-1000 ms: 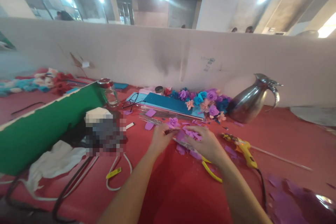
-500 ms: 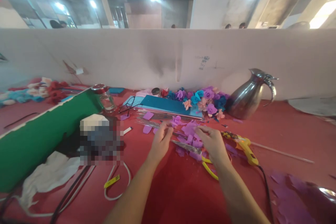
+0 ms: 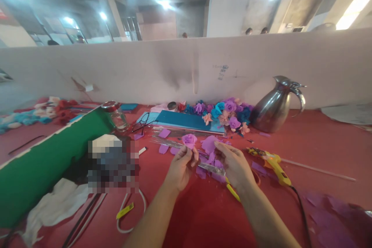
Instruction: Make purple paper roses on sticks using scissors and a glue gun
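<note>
My left hand (image 3: 182,166) is closed round the base of a purple paper flower (image 3: 189,140), its bloom upright above the fingers. Pinched between thumb and fingers of my right hand (image 3: 234,162) is a purple petal (image 3: 209,144), just right of the flower. Below and between the hands lie scissors (image 3: 212,168) with yellow handles, partly hidden by my right hand. Loose purple pieces (image 3: 201,172) surround the blades. Thin wires (image 3: 167,142) lie behind my left hand.
A yellow glue gun (image 3: 274,164) lies on the right, its cord running forward. Behind are a metal jug (image 3: 270,104), finished paper flowers (image 3: 229,114) and blue sheets (image 3: 183,119). A glass jar (image 3: 117,118) and green board (image 3: 58,151) stand left.
The purple flower now rises from my left hand, whose fingers have curled round its base. My right hand has drawn the petal slightly towards me. The view has tilted slightly.
</note>
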`<state>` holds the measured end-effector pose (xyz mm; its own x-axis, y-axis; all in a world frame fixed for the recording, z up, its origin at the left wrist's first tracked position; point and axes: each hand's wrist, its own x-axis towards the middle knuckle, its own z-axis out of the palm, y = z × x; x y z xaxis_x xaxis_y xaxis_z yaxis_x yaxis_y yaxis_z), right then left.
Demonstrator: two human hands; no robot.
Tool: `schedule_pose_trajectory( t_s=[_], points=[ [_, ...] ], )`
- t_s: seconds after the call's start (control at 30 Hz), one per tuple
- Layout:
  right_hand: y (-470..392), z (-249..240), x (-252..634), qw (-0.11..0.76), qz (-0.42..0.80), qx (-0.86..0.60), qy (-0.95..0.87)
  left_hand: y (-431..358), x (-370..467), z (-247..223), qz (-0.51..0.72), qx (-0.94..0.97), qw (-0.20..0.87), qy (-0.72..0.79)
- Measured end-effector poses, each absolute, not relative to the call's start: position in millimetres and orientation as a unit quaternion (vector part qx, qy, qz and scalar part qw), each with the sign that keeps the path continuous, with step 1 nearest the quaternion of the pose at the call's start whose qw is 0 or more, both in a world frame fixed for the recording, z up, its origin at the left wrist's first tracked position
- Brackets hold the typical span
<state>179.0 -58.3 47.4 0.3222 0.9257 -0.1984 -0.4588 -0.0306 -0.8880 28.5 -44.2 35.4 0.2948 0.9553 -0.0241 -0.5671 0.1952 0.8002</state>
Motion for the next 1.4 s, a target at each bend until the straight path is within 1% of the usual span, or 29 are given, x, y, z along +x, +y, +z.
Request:
schedule_pose_trajectory(
  t_s=[0.13, 0.27, 0.47, 0.77, 1.17, 1.4],
  points=[
    [-61, 51, 173, 0.673, 0.547, -0.455, -0.203, -46, 32, 31, 0.516, 0.318, 0.753, 0.256],
    [-65, 58, 168, 0.682, 0.569, -0.423, -0.182, -48, 38, 29, 0.521, 0.323, 0.743, 0.268],
    [-69, 62, 162, 0.684, 0.583, -0.388, -0.205, -49, 42, 28, 0.521, 0.306, 0.741, 0.292],
    [-71, 61, 158, 0.652, 0.607, -0.408, -0.200, -44, 44, 20, 0.542, 0.314, 0.728, 0.278],
    [-73, 61, 157, 0.664, 0.599, -0.399, -0.203, -45, 43, 25, 0.543, 0.316, 0.732, 0.264],
    [-74, 62, 157, 0.653, 0.597, -0.414, -0.214, -44, 40, 23, 0.540, 0.330, 0.725, 0.272]
  ],
)
